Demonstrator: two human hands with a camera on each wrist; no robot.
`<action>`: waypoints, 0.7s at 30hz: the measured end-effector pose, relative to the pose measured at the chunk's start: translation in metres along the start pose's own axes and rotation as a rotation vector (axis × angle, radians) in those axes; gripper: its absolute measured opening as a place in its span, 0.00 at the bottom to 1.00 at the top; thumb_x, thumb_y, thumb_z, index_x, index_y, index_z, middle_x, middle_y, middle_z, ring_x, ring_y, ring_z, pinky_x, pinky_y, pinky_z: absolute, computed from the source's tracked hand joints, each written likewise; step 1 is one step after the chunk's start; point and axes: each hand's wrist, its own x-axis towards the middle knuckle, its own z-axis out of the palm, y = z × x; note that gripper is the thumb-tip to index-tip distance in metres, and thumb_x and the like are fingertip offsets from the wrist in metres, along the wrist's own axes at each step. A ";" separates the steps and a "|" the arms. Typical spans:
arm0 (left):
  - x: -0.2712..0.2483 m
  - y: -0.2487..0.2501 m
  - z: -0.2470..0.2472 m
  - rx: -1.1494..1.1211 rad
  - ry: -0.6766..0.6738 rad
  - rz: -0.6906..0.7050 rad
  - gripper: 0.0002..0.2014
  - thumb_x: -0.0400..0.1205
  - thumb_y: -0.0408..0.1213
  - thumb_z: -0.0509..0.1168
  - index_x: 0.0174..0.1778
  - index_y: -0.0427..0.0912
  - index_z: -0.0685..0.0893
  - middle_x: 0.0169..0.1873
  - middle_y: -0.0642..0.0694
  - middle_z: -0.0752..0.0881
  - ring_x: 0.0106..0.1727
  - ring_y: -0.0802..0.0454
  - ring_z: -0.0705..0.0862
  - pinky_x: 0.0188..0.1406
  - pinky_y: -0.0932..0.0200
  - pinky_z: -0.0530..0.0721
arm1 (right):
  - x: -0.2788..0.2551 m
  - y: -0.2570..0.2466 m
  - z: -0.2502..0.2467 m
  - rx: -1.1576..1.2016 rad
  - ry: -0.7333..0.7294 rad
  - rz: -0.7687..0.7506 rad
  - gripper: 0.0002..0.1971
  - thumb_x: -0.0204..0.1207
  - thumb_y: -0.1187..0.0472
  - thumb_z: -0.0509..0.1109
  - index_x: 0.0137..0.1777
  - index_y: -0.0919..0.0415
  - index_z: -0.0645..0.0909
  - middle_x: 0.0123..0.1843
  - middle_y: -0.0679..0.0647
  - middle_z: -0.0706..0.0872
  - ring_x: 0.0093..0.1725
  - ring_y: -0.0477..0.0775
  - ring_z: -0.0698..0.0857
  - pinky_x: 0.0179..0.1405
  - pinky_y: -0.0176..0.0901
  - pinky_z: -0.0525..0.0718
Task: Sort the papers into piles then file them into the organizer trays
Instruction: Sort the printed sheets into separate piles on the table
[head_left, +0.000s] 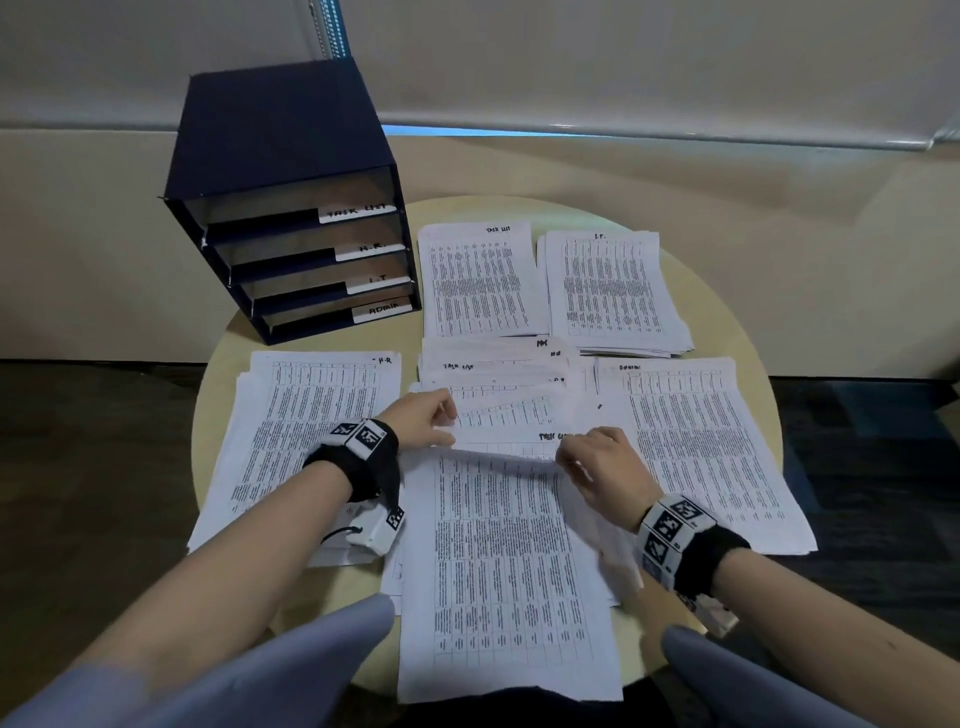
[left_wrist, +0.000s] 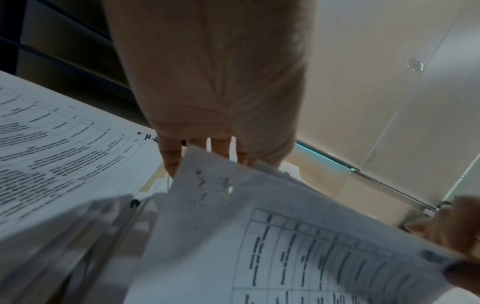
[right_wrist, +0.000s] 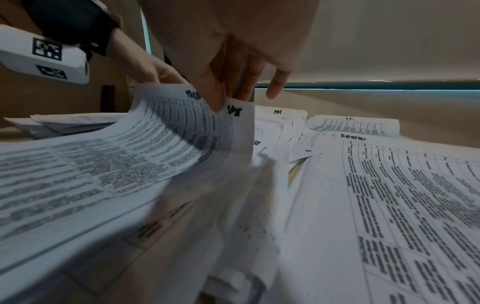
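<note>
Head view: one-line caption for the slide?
Both hands, left and right, lift a task-list sheet among sorted paper piles beside the organizer.

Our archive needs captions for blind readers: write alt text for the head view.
Both hands, left hand and right hand, lift the top sheet of a central stack on a round table, between sorted paper piles, with a dark four-tray organizer behind.

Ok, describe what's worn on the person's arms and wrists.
Each wrist carries a black fabric band: the left wristband and the right wristband. White blocks printed with black square marker codes sit on both. A thin black cord hangs below the left one. Grey-blue sleeves are pushed up, forearms bare.
</note>
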 end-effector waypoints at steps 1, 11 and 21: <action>0.001 0.001 0.002 0.035 -0.003 -0.001 0.14 0.76 0.37 0.73 0.56 0.41 0.79 0.48 0.44 0.83 0.49 0.47 0.81 0.52 0.53 0.80 | 0.001 0.000 0.000 0.011 -0.014 0.022 0.08 0.75 0.66 0.68 0.51 0.55 0.78 0.40 0.45 0.86 0.42 0.49 0.83 0.63 0.50 0.73; -0.001 -0.001 -0.003 0.128 0.124 0.145 0.08 0.76 0.41 0.74 0.34 0.45 0.83 0.33 0.52 0.82 0.34 0.61 0.75 0.34 0.69 0.70 | 0.028 -0.001 0.004 -0.073 0.031 0.160 0.03 0.69 0.60 0.75 0.42 0.57 0.85 0.55 0.56 0.82 0.58 0.61 0.79 0.63 0.65 0.72; 0.030 -0.002 -0.002 0.215 0.194 0.042 0.17 0.86 0.42 0.58 0.70 0.45 0.76 0.64 0.47 0.75 0.66 0.48 0.71 0.69 0.48 0.72 | 0.037 0.008 0.006 0.003 -0.155 0.159 0.10 0.81 0.62 0.59 0.60 0.53 0.71 0.42 0.45 0.86 0.46 0.50 0.83 0.72 0.51 0.59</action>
